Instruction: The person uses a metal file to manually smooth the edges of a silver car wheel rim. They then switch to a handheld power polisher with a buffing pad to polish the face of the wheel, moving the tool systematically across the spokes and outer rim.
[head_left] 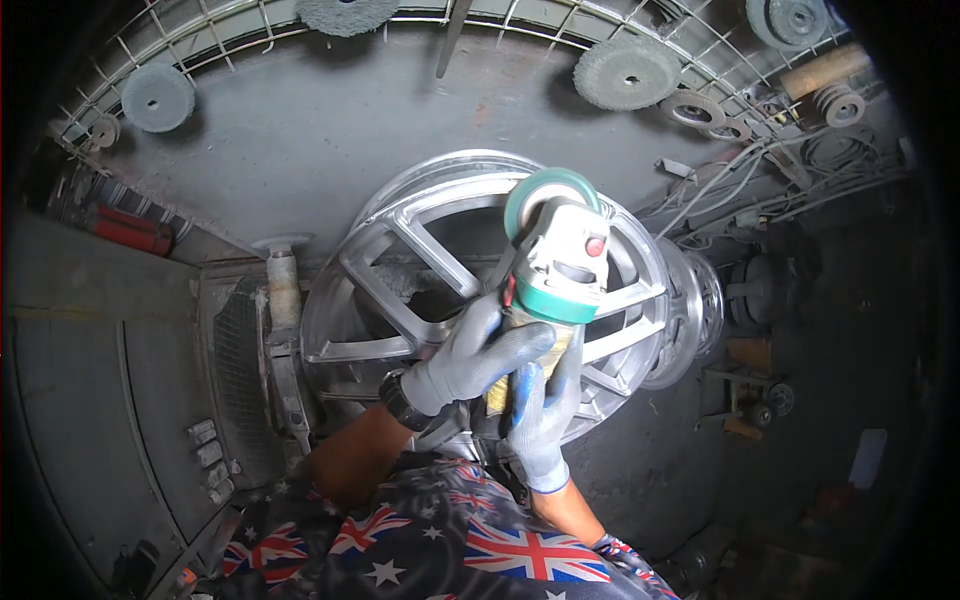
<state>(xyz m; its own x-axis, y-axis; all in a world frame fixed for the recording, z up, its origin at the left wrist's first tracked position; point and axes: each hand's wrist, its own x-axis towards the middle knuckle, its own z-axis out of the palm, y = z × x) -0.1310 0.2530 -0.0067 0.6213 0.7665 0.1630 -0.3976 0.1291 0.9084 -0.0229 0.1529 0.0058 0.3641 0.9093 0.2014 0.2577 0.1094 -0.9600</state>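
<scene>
Both my hands, in grey gloves, are on an angle grinder with a silver head and a green collar. A round green-rimmed disc sits at its far end. My left hand closes round the body from the left, thumb lying across it. From below and to the right, my right hand wraps the yellowish, taped-looking handle; part of its grip is hidden. Under the tool lies a large silver alloy wheel with several spokes. Whether the disc touches the wheel I cannot tell.
Wire mesh along the far wall carries round abrasive wheels. More alloy wheels stand to the right. Cables hang at the far right. On the left are a metal post and a red cylinder.
</scene>
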